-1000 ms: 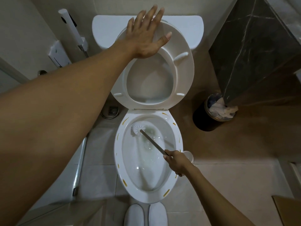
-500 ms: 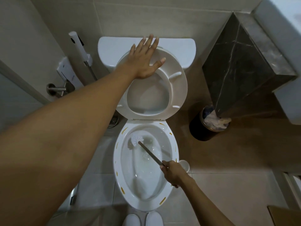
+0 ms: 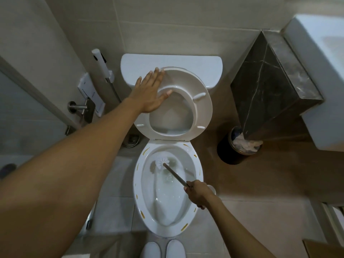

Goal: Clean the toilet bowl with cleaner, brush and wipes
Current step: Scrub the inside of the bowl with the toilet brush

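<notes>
The white toilet bowl (image 3: pixel 136 185) is open, with yellowish marks dotted along its rim. Its raised seat (image 3: pixel 202 107) leans back against the cistern (image 3: pixel 167 61). My left hand (image 3: pixel 149 94) lies flat with straight fingers on the seat's upper left part. My right hand (image 3: pixel 198 194) grips the dark handle of the toilet brush (image 3: pixel 174 174) over the bowl's right rim. The white brush head (image 3: pixel 161 162) is against the bowl's back inner wall, above the water.
A black bin (image 3: pixel 226 151) full of crumpled paper stands right of the toilet under a dark marble block (image 3: pixel 270 81). A bidet sprayer (image 3: pixel 101 64) hangs on the left wall. A floor drain (image 3: pixel 133 139) lies left of the bowl. White slippers (image 3: pixel 162 249) show at the bottom edge.
The view has pulled back and up, so the toilet looks smaller. My left hand has slid left along the seat. The brush head stays at the bowl's back wall.
</notes>
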Demonstrator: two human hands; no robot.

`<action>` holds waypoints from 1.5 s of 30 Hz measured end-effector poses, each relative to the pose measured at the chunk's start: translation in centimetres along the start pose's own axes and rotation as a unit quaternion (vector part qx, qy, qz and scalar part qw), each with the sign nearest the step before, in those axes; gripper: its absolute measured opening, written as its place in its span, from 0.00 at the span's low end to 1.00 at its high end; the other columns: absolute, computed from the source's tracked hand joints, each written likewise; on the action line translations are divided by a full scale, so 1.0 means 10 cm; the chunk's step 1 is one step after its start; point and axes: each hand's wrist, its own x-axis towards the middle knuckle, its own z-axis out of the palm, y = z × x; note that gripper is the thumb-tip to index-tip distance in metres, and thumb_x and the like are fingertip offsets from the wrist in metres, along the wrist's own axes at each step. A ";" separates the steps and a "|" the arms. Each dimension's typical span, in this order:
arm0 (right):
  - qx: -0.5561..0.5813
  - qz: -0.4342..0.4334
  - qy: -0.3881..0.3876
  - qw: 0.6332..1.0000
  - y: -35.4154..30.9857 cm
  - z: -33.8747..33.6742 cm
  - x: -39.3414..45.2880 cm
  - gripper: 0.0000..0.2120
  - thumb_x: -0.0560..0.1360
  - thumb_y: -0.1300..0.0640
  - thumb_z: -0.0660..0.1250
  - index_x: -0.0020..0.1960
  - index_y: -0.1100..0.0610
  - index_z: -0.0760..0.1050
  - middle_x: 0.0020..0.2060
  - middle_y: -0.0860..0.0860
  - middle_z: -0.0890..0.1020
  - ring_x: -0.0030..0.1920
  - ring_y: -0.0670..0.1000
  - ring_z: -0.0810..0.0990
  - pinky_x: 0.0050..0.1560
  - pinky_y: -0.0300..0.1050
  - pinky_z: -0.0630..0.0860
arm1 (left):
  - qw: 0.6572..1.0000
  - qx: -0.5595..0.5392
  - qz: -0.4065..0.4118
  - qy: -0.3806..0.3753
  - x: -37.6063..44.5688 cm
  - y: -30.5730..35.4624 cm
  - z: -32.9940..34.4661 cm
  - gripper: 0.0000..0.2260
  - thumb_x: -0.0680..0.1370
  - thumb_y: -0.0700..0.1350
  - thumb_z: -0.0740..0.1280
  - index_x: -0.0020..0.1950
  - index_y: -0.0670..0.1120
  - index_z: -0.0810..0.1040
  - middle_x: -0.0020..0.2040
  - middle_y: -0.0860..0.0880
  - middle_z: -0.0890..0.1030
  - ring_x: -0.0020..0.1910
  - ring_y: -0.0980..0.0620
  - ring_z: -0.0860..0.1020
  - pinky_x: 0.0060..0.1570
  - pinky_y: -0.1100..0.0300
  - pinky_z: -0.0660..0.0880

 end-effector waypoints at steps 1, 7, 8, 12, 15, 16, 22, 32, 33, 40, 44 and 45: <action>-0.001 0.000 -0.004 1.000 -0.01 -0.02 -0.04 0.16 0.82 0.50 0.53 0.62 0.56 0.72 0.41 0.53 0.76 0.28 0.49 0.74 0.23 0.40 0.73 | 1.000 0.003 -0.006 -0.002 -0.08 -0.02 -0.01 0.33 0.80 0.62 0.46 0.78 0.47 0.38 0.78 0.47 0.39 0.77 0.49 0.40 0.73 0.46 0.40; 0.017 0.002 -0.021 1.000 -0.07 -0.05 -0.19 0.14 0.81 0.51 0.54 0.59 0.57 0.73 0.35 0.53 0.74 0.25 0.50 0.72 0.23 0.41 0.71 | 0.999 -0.007 -0.046 -0.007 -0.59 -0.15 0.08 0.32 0.81 0.62 0.47 0.78 0.47 0.39 0.78 0.48 0.41 0.77 0.50 0.42 0.73 0.47 0.40; 0.030 0.006 -0.022 0.999 -0.08 -0.04 -0.20 0.14 0.81 0.51 0.54 0.58 0.57 0.73 0.34 0.52 0.73 0.25 0.50 0.72 0.23 0.40 0.71 | 0.998 -0.007 -0.053 -0.010 -0.65 -0.19 0.12 0.32 0.81 0.62 0.47 0.78 0.47 0.39 0.78 0.48 0.41 0.77 0.50 0.42 0.73 0.47 0.40; 0.070 0.017 -0.024 0.997 -0.15 0.03 -0.19 0.16 0.82 0.51 0.55 0.66 0.56 0.70 0.34 0.52 0.73 0.26 0.49 0.71 0.22 0.39 0.69 | 0.996 -0.021 -0.083 -0.018 -0.79 -0.40 0.24 0.32 0.81 0.61 0.49 0.78 0.47 0.40 0.78 0.47 0.42 0.77 0.50 0.43 0.73 0.48 0.41; 0.094 0.024 -0.021 0.995 -0.22 0.09 -0.15 0.17 0.82 0.52 0.54 0.66 0.58 0.71 0.33 0.52 0.73 0.25 0.49 0.70 0.23 0.39 0.70 | 0.995 -0.022 -0.094 -0.032 -0.82 -0.58 0.36 0.32 0.81 0.60 0.51 0.79 0.45 0.43 0.79 0.46 0.44 0.77 0.49 0.44 0.73 0.50 0.42; 0.106 0.030 -0.020 0.994 -0.24 0.10 -0.13 0.16 0.82 0.53 0.55 0.64 0.59 0.72 0.33 0.52 0.73 0.25 0.50 0.70 0.23 0.39 0.69 | 0.994 -0.021 -0.098 -0.041 -0.82 -0.65 0.40 0.32 0.81 0.60 0.51 0.79 0.45 0.44 0.79 0.46 0.44 0.77 0.49 0.45 0.73 0.49 0.43; 0.159 0.077 -0.003 0.984 -0.44 0.20 0.03 0.13 0.81 0.54 0.56 0.60 0.58 0.74 0.31 0.53 0.70 0.25 0.50 0.66 0.24 0.38 0.64 | 0.992 -0.019 -0.098 -0.075 -0.67 -1.17 0.61 0.32 0.81 0.59 0.52 0.78 0.44 0.44 0.79 0.45 0.45 0.77 0.48 0.45 0.74 0.49 0.44; 0.211 0.135 0.031 0.968 -1.06 0.30 0.03 0.16 0.81 0.53 0.57 0.69 0.50 0.70 0.29 0.51 0.68 0.25 0.48 0.64 0.22 0.37 0.63 | 0.994 0.011 -0.033 -0.100 0.10 -2.15 0.74 0.32 0.81 0.58 0.53 0.78 0.44 0.45 0.79 0.45 0.46 0.77 0.46 0.46 0.73 0.46 0.46; 0.214 0.140 0.039 0.966 -1.11 0.30 0.04 0.17 0.81 0.54 0.57 0.69 0.50 0.70 0.29 0.51 0.68 0.25 0.48 0.64 0.22 0.37 0.63 | 0.994 0.012 -0.029 -0.104 0.18 -2.20 0.77 0.32 0.81 0.58 0.53 0.78 0.44 0.45 0.79 0.45 0.46 0.77 0.46 0.46 0.73 0.46 0.46; 0.208 0.153 0.089 0.962 -1.35 0.24 0.09 0.14 0.80 0.55 0.57 0.59 0.58 0.76 0.25 0.51 0.68 0.19 0.48 0.64 0.22 0.37 0.64 | 0.993 -0.002 -0.014 -0.120 0.59 -2.35 1.04 0.32 0.81 0.58 0.53 0.78 0.43 0.45 0.79 0.45 0.46 0.77 0.47 0.45 0.74 0.47 0.45; 0.197 0.159 0.091 0.963 -1.46 0.23 0.14 0.14 0.80 0.55 0.58 0.60 0.59 0.76 0.24 0.50 0.70 0.20 0.47 0.65 0.24 0.39 0.66 | 0.992 -0.017 -0.016 -0.125 0.74 -2.34 1.16 0.33 0.81 0.58 0.53 0.78 0.43 0.44 0.79 0.45 0.45 0.77 0.47 0.45 0.74 0.46 0.44; 0.191 0.159 0.090 0.964 -1.48 0.22 0.15 0.14 0.80 0.55 0.58 0.60 0.59 0.76 0.25 0.50 0.70 0.22 0.47 0.67 0.26 0.40 0.67 | 0.992 -0.018 -0.016 -0.126 0.78 -2.34 1.17 0.33 0.81 0.59 0.53 0.78 0.44 0.43 0.79 0.45 0.44 0.77 0.47 0.46 0.74 0.46 0.45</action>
